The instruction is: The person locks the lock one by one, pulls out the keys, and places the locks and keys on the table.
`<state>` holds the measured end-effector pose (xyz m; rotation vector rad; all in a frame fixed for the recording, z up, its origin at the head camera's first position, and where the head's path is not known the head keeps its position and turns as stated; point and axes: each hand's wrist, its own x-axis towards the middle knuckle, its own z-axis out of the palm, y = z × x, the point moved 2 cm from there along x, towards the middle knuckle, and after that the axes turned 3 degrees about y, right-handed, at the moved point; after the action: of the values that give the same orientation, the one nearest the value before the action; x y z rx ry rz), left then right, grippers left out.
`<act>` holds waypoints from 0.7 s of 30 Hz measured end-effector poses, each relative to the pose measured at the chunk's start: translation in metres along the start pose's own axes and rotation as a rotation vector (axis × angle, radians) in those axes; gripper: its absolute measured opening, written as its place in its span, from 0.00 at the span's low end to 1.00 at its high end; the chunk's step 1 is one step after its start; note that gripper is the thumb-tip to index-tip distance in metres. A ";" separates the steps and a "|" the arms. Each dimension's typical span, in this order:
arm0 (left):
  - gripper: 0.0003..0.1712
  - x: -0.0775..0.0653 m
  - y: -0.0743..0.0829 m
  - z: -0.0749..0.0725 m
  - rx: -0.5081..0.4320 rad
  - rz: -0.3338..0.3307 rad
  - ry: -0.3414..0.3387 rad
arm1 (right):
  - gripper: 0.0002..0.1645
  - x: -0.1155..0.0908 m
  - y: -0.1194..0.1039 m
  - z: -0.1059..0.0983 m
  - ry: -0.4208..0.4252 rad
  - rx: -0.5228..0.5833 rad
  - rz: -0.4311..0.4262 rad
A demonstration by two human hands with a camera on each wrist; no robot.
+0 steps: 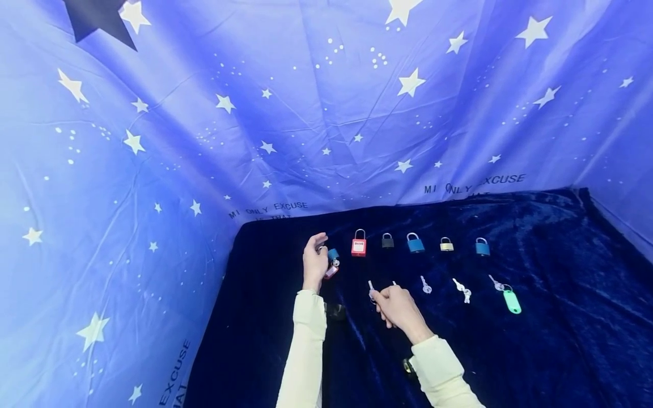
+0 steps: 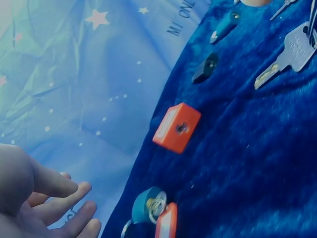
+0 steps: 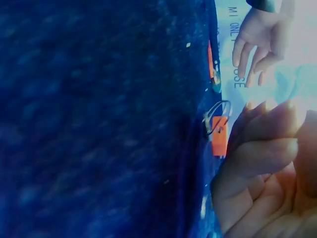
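My right hand [image 1: 399,309] is curled at the near row of keys, its thumb and fingertips at a silver key [image 1: 371,286] on a ring. The left wrist view shows that key [image 2: 293,52] tilted up, blade toward the padlocks; the exact grip on the ring is hidden. My left hand [image 1: 314,258], fingers loosely extended, hovers beside a small blue padlock [image 1: 333,254] with a key and a red tag [image 1: 331,272]. In the left wrist view a gap separates the hand [image 2: 44,203] from that padlock [image 2: 144,204]. A red padlock [image 1: 359,246] lies between and beyond the hands.
Rightward along the back row lie a black padlock [image 1: 388,242], a blue one [image 1: 415,243], a brass one [image 1: 446,245] and another blue one [image 1: 482,247]. Below them are keys [image 1: 426,285], including one with a green tag [image 1: 512,302]. Dark velvet cloth [image 1: 551,351] meets starry curtains [image 1: 326,113].
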<state>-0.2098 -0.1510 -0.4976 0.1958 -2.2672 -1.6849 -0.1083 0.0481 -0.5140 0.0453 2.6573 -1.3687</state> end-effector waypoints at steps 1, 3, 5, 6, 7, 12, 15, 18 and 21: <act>0.21 0.000 0.000 -0.002 -0.024 -0.003 0.002 | 0.27 0.001 -0.001 0.000 0.007 0.000 -0.012; 0.20 0.000 -0.001 -0.006 -0.046 -0.006 0.009 | 0.25 0.004 -0.003 0.001 0.022 -0.002 -0.038; 0.19 0.000 -0.002 -0.008 -0.049 -0.016 0.015 | 0.23 0.006 -0.006 0.002 0.035 0.003 -0.061; 0.19 0.000 -0.003 -0.009 -0.047 -0.024 0.017 | 0.22 0.007 -0.007 0.003 0.040 0.003 -0.069; 0.19 -0.001 -0.005 -0.011 -0.044 -0.032 0.020 | 0.21 0.008 -0.009 0.004 0.041 0.003 -0.076; 0.18 -0.003 -0.011 -0.016 -0.057 -0.084 0.024 | 0.18 0.012 -0.014 0.008 0.041 -0.030 -0.129; 0.18 -0.005 -0.016 -0.019 -0.072 -0.111 0.028 | 0.16 0.014 -0.017 0.013 0.022 -0.036 -0.149; 0.18 -0.008 -0.021 -0.022 -0.083 -0.134 0.030 | 0.15 0.016 -0.018 0.018 0.005 -0.021 -0.142; 0.17 -0.011 -0.025 -0.024 -0.078 -0.151 0.032 | 0.15 0.018 -0.019 0.023 0.007 -0.016 -0.136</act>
<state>-0.1940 -0.1770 -0.5172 0.3818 -2.2082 -1.8272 -0.1257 0.0176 -0.5140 -0.1345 2.7217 -1.3881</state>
